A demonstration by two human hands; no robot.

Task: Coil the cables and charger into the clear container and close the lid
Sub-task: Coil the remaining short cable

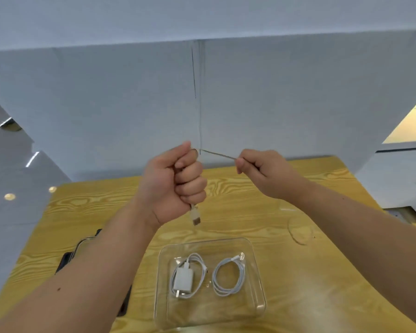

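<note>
Above the near clear container, my left hand fists the cable, plug hanging, while my right hand pinches it taut, apparently to straighten it for coiling.

A forearm hides most of a dark object; left hand conceals cable

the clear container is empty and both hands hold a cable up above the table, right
Not empty: the head view shows the clear container holding a charger and a coiled cable. The left hand and right hand do hold a stretched cable above the table.
</note>
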